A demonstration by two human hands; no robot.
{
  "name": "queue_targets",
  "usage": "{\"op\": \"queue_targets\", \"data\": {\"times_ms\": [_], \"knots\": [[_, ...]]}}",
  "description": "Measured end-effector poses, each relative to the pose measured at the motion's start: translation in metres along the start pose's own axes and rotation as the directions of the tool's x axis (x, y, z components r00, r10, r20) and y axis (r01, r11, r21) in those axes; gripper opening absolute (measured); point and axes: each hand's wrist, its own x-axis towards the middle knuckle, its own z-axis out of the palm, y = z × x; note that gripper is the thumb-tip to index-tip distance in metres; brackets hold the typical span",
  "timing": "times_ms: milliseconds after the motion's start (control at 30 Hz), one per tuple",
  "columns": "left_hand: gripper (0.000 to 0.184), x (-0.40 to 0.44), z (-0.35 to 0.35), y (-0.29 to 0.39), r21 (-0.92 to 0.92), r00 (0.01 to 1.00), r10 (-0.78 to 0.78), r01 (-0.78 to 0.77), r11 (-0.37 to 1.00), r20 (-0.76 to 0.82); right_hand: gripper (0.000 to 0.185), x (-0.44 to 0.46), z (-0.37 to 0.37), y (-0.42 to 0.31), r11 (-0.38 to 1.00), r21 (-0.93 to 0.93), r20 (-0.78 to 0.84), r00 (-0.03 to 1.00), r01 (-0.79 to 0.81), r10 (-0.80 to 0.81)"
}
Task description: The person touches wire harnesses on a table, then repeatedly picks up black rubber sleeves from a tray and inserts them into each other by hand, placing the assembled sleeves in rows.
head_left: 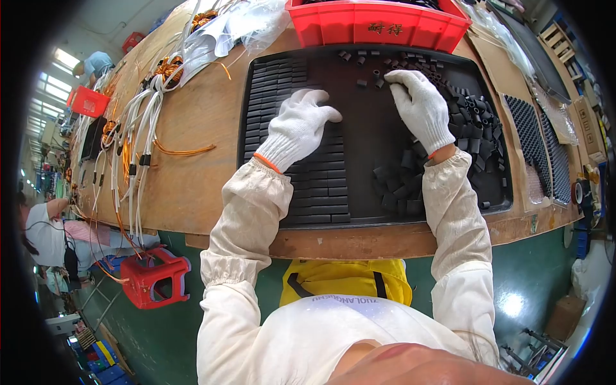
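A black tray (366, 147) lies on the table before me. Neat rows of short black tubes (321, 192) fill its left side, and loose black tubes (475, 128) are heaped on the right. In a white glove, my left hand (298, 128) is over the rows, thumb and fingers apart, holding nothing that I can see. My right hand (420, 106), also gloved, hovers by the loose pieces near the tray's far side. Its fingers are bent with a gap at the thumb. A small black tube (380, 83) is just beside its fingertips.
A red bin (378, 25) stands behind the tray. Copper coils with white wires (154, 90) and clear plastic (256, 25) lie at the left. Dark bumpy foam strips (529, 135) are at the right. A red stool (154, 279) stands below left. Other people are at the left.
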Motion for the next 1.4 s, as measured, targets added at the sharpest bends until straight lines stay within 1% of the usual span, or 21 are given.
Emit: {"op": "queue_targets", "data": {"times_ms": [33,67,100,133,200,233,333,400,500,567,667,800,900,933,967,1000,1067,1133,1233,1367,1400], "knots": [[0.038,0.000,0.001,0.000,-0.002,1.000,0.002,-0.002,1.000,0.000,0.012,0.001,0.002,0.009,0.996,-0.076,-0.002,0.999,0.036,-0.036],[0.037,0.001,0.002,0.000,-0.011,0.997,0.044,-0.045,0.999,-0.062,0.012,-0.001,0.003,0.018,0.996,-0.079,-0.001,0.999,0.036,-0.036],[0.037,0.001,0.003,0.001,-0.018,0.989,0.084,-0.087,0.996,-0.125,0.011,-0.004,0.003,0.025,0.964,-0.265,0.063,0.998,0.028,-0.012],[0.037,0.002,0.002,0.004,-0.018,0.989,0.085,-0.088,0.996,-0.125,0.011,-0.005,0.003,0.030,0.898,-0.440,0.120,0.992,0.031,0.024],[0.035,0.005,0.002,0.014,-0.280,0.942,0.228,-0.294,0.914,-0.246,0.011,-0.006,0.003,0.037,0.891,-0.454,0.161,0.985,0.021,0.059],[0.034,0.005,0.002,0.024,-0.342,0.907,0.323,-0.405,0.848,-0.271,0.012,-0.006,0.001,0.037,0.885,-0.465,0.185,0.981,0.037,0.056],[0.037,0.001,0.009,0.048,-0.376,0.824,0.524,-0.565,0.734,-0.216,0.012,-0.005,-0.002,0.036,0.864,-0.501,0.206,0.976,0.049,0.064],[0.045,-0.010,0.015,0.060,-0.239,0.819,0.547,-0.573,0.784,-0.171,0.012,-0.005,-0.002,0.038,0.851,-0.522,0.201,0.977,0.046,0.071],[0.040,-0.012,0.024,0.064,-0.169,0.833,0.538,-0.553,0.816,-0.129,0.011,-0.006,-0.002,0.045,0.841,-0.540,0.160,0.984,0.023,0.076],[0.032,-0.011,0.023,0.060,-0.230,0.886,0.460,-0.458,0.859,-0.047,0.012,-0.006,-0.002,0.045,0.853,-0.522,0.166,0.982,0.015,0.085],[0.023,-0.010,0.018,0.058,-0.260,0.912,0.409,-0.387,0.885,0.031,0.015,-0.007,0.001,0.042,0.852,-0.523,0.169,0.982,0.012,0.090],[0.019,-0.006,0.015,0.054,-0.313,0.936,0.352,-0.343,0.886,-0.028,0.019,-0.007,0.001,0.038,0.843,-0.538,0.200,0.970,-0.009,0.138],[0.022,-0.003,0.011,0.046,-0.494,0.961,0.219,-0.273,0.825,-0.166,0.024,-0.007,-0.001,0.036,0.859,-0.512,0.233,0.963,0.000,0.139],[0.022,-0.003,0.008,0.045,-0.492,0.962,0.220,-0.273,0.826,-0.165,0.025,-0.007,-0.001,0.034,0.868,-0.497,0.231,0.966,0.013,0.118],[0.022,-0.002,0.006,0.045,-0.705,0.997,0.072,-0.072,0.706,-0.030,0.028,-0.008,-0.001,0.033,0.876,-0.482,0.229,0.969,0.026,0.098],[0.022,-0.002,0.004,0.045,-0.845,0.990,-0.041,0.139,0.516,0.138,0.028,-0.009,0.000,0.034,0.875,-0.483,0.228,0.969,0.025,0.098],[0.023,-0.002,0.000,0.042,-0.860,0.987,-0.028,0.152,0.487,0.159,0.031,-0.010,0.002,0.035,0.855,-0.514,0.234,0.970,0.067,0.064],[0.024,-0.002,0.000,0.042,-0.917,0.990,-0.034,0.142,0.374,0.139,0.031,-0.011,0.002,0.034,0.855,-0.512,0.250,0.967,0.081,0.058],[0.027,-0.002,0.001,0.039,-0.903,0.994,-0.023,0.104,0.417,0.104,0.030,-0.010,0.006,0.031,0.863,-0.496,0.265,0.964,0.102,0.038],[0.030,0.000,-0.005,0.035,-0.887,0.990,-0.071,0.139,0.440,0.120,0.028,-0.012,0.007,0.029,0.882,-0.451,0.243,0.970,0.137,-0.026],[0.032,0.000,-0.002,0.033,-0.924,0.990,-0.089,0.137,0.357,0.112,0.028,-0.011,0.007,0.029,0.882,-0.451,0.243,0.970,0.137,-0.026]]}}
